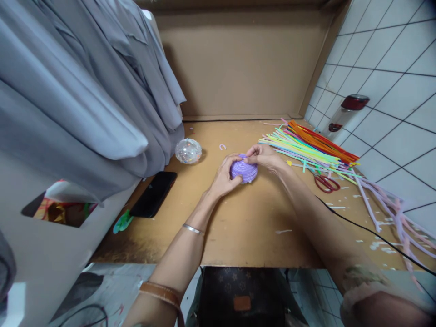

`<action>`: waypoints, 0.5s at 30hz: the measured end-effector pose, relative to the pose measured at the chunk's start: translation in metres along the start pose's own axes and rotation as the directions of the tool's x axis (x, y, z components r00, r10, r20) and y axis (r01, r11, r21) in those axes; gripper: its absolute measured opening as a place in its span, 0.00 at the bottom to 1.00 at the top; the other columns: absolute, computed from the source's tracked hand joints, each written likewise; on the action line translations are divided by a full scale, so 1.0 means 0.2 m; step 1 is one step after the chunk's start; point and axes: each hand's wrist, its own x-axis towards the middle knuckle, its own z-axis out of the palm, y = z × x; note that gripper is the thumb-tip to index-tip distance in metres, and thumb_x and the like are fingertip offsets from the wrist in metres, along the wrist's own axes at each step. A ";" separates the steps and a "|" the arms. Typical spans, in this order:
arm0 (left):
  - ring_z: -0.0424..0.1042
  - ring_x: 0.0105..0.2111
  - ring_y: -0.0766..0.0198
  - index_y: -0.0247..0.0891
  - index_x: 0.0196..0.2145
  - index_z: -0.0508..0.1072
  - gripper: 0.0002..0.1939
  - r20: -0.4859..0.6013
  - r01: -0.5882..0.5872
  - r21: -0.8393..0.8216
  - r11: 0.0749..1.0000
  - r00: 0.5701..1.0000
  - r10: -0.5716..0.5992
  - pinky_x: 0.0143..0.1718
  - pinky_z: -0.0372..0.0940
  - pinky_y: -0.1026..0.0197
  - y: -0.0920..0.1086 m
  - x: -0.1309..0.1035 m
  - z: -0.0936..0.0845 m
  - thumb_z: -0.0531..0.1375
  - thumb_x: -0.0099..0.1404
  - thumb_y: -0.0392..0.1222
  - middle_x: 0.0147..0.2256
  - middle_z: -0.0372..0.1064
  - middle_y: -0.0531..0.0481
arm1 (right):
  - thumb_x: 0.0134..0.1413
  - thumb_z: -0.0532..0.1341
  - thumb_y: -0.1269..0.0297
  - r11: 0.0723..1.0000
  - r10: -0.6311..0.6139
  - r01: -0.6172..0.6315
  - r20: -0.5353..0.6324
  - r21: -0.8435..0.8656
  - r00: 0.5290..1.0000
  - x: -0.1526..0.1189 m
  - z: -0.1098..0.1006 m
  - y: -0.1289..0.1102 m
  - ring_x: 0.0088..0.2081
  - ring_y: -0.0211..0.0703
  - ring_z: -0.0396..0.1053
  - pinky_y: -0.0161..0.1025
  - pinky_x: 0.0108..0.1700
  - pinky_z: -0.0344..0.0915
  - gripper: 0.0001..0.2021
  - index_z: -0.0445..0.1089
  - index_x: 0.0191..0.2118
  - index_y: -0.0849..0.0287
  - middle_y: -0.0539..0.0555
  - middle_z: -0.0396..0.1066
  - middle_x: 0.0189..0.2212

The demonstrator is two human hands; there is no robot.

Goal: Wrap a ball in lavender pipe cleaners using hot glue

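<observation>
One left hand cups the lilac coiled ball, right hand pinching it; slackening could roll it off the surface's front edge.

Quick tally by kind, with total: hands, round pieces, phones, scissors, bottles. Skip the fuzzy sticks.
Hands: 2 (left hand, right hand)
Round pieces: 2 (purple piece, clear piece)
Phones: 1 (black phone)
Scissors: 1 (red-handled scissors)
Bottles: 1 (red-capped bottle)
Total: 7
</observation>
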 end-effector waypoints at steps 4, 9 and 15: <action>0.63 0.62 0.45 0.41 0.53 0.63 0.33 -0.038 0.023 0.030 0.999 0.999 -0.022 0.63 0.60 0.40 0.01 -0.01 0.04 0.69 0.54 0.51 0.60 0.63 0.36 | 0.29 0.66 0.79 1.000 0.009 -0.009 -0.021 0.004 1.000 0.00 0.00 0.00 0.21 0.31 0.62 0.31 0.26 0.59 0.11 0.66 0.21 0.59 0.44 0.65 0.16; 0.61 0.62 0.44 0.42 0.55 0.62 0.42 -0.146 0.095 0.124 0.988 0.986 -0.077 0.63 0.59 0.39 0.02 -0.03 0.12 0.73 0.47 0.56 0.60 0.59 0.37 | 0.28 0.66 0.77 1.000 0.007 -0.007 -0.012 0.018 1.000 0.01 0.00 0.01 0.21 0.32 0.62 0.31 0.26 0.59 0.10 0.67 0.21 0.59 0.44 0.66 0.16; 0.65 0.58 0.47 0.42 0.53 0.60 0.37 -0.226 0.098 0.106 0.990 0.971 -0.072 0.59 0.63 0.42 0.02 -0.03 0.16 0.71 0.49 0.45 0.55 0.63 0.41 | 0.27 0.73 0.60 0.997 -0.081 0.080 0.076 0.017 0.994 0.01 0.00 0.03 0.23 0.33 0.61 0.33 0.27 0.58 0.17 0.66 0.24 0.58 0.44 0.65 0.18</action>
